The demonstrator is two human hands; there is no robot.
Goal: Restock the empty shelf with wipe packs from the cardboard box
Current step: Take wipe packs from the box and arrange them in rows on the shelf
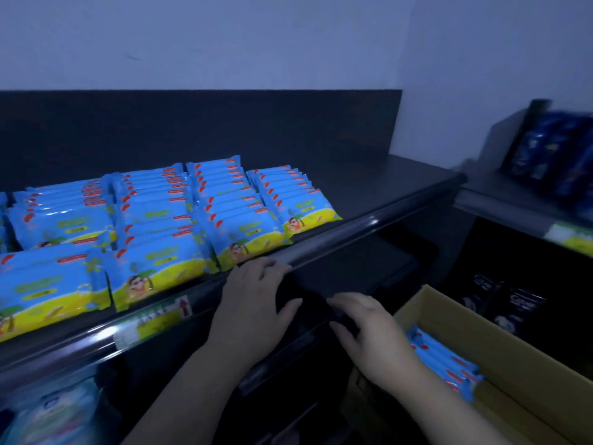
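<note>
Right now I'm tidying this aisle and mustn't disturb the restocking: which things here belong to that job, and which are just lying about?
Belongs: shelf, wipe packs stocked on it, cardboard box, wipe packs inside it, left hand, right hand.
Lying about: dark blue packs far right, dark packs lower right, pale packs lower left.

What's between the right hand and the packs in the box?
Nothing visible. The cardboard box is open-topped, wipe packs exposed just right of the right hand. The shelf's bare right end is also unobstructed.
</note>
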